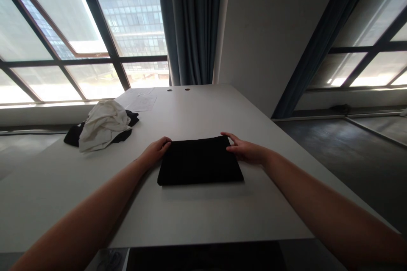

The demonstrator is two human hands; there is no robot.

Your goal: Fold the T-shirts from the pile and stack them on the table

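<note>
A black folded cloth (200, 161), rectangular and flat, lies on the white table in front of me; it looks like a folded garment, but its kind is hard to make out. At its far left corner my left hand (158, 150) is closed, thumb and fingers pinching the edge. My right hand (244, 149) grips the far right corner, with the thumb on the near side and the index finger stretched along the back edge. Its other fingers are partly hidden.
On the left of the white table (203, 211) sits a crumpled white cloth (104, 125) over a black one (73, 134). Paper sheets (140, 99) lie near the far left edge. Two round holes are at the far end. Windows, a curtain (193, 25) and a wall stand behind.
</note>
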